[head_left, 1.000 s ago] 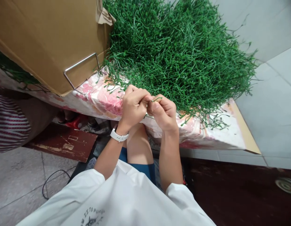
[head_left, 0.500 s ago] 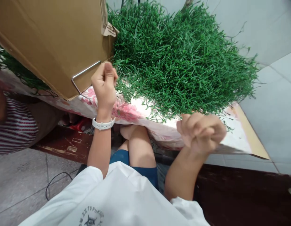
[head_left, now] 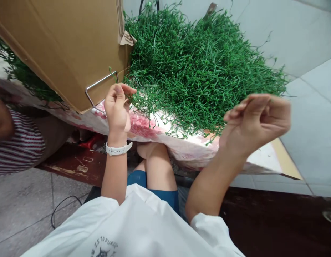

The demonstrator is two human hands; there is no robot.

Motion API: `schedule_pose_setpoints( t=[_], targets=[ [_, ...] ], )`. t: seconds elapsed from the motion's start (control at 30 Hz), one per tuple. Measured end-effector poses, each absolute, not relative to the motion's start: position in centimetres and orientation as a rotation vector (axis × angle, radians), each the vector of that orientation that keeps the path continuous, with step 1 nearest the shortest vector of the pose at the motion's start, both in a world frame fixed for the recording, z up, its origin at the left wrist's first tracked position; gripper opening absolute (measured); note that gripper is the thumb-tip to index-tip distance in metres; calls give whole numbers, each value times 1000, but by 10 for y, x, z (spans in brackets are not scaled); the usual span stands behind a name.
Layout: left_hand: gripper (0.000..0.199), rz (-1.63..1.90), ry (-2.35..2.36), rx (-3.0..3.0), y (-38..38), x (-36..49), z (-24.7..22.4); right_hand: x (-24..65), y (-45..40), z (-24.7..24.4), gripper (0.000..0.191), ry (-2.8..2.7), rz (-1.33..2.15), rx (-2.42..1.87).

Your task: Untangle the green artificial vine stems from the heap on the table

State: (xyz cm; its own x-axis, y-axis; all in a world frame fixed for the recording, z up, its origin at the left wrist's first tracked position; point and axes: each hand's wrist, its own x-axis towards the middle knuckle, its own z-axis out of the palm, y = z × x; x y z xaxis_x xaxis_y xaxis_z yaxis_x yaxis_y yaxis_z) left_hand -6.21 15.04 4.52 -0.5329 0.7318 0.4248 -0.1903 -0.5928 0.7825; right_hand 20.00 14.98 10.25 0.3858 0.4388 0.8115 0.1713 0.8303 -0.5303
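Observation:
A big heap of thin green stems with small bud-like tips (head_left: 192, 67) lies on the floral cloth (head_left: 144, 126). My left hand (head_left: 117, 109), with a white watch (head_left: 118, 148) on the wrist, is pinched at the heap's left edge. One green stem (head_left: 112, 74) pokes up from behind its fingers, in front of the cardboard. My right hand (head_left: 258, 119) is raised over the right front of the heap, its fingers curled inward. Whatever it may hold is hidden by the fingers and some blur.
A tall cardboard panel (head_left: 64, 50) stands left of the heap, with a bent metal wire frame (head_left: 101, 84) against it. More green stems (head_left: 34, 84) lie beyond. Another person in a striped garment (head_left: 18, 142) sits at the left. A tiled wall (head_left: 312, 92) borders the right side.
My right hand has moved up and to the right. My left hand has lowered slightly and its index finger has stretched out; a green stem now shows above it.

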Motion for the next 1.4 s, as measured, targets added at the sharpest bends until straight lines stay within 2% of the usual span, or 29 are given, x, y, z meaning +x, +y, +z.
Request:
schedule_pose_setpoints(
  t=[0.17,0.3,0.37,0.47,0.53,0.67,0.8,0.9,1.03,1.33,1.4],
  targets=[
    [32,2125,793,982,135,-55,41,155,211,140,41,-1582,-79,-876],
    [30,2110,762,953,127,-47,41,134,245,135,57,-1838,-74,-1203],
    [29,2098,751,947,125,-43,42,131,246,122,51,-1826,-11,-1148],
    [30,2081,752,948,125,-38,42,130,229,100,24,-1837,219,-976],
    [33,2078,774,945,127,-35,41,130,210,89,18,-1820,412,-895],
    [41,2040,830,1005,130,-27,38,126,178,74,45,-1876,797,-706],
    [46,2050,1025,1185,133,-17,31,119,170,68,33,-1785,809,-719],
    [49,2007,1162,1341,135,-12,25,112,172,69,33,-1696,807,-709],
    [48,1955,1264,1504,139,-12,18,103,175,73,39,-1466,1032,-626],
    [37,2102,1581,2030,148,-18,19,121,190,79,44,-1236,1529,-551],
    [41,2024,1684,2149,149,-19,20,125,188,80,46,-1263,1507,-589]
  ],
)
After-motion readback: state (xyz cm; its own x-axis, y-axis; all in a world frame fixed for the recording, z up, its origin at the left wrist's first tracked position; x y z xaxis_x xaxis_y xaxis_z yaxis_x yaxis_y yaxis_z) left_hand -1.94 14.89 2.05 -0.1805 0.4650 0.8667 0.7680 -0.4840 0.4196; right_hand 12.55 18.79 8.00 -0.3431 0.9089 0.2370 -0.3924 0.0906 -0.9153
